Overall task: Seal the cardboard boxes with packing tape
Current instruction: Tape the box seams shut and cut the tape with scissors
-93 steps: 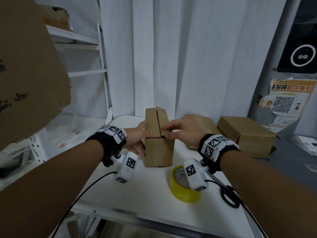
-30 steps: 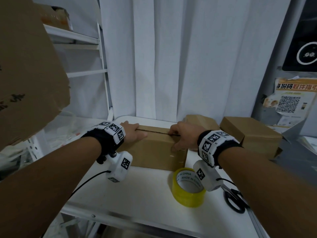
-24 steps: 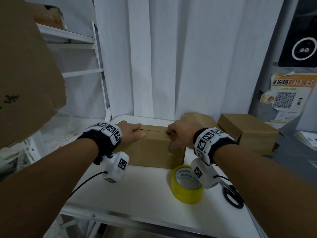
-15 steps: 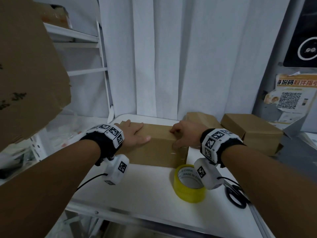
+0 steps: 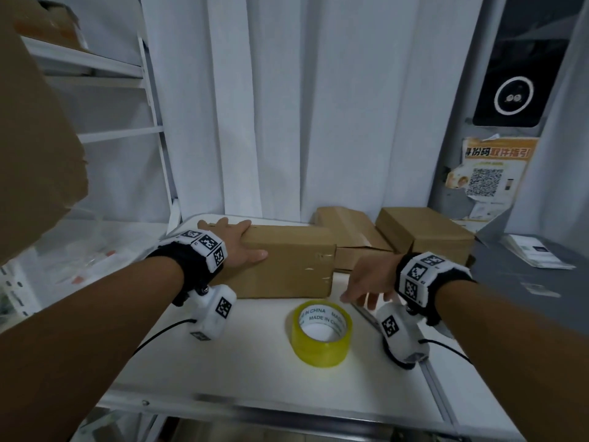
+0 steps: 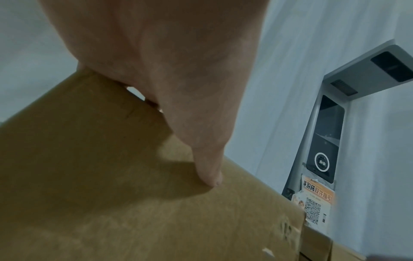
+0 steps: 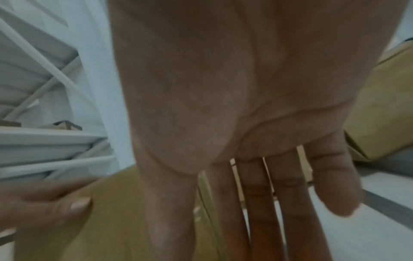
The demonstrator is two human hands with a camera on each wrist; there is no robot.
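head view: the closed cardboard box [image 5: 287, 263] lies on the white table [image 5: 255, 362]; its contents are hidden. the left hand [image 5: 237, 247] lies flat on it, fingers straight. the right hand [image 5: 369, 279] hangs spread and empty just beside the tape roll [image 5: 322, 336].

left wrist view: the thumb [image 6: 208, 169] presses the box.

right wrist view: straight fingers [image 7: 257, 203], holding nothing.

My left hand [image 5: 237, 242] lies flat on the long cardboard box [image 5: 287, 263] at the frame's center. My right hand [image 5: 371, 279] hovers with fingers spread just above the yellow tape roll [image 5: 322, 333], lower center, on the white table [image 5: 223, 371].
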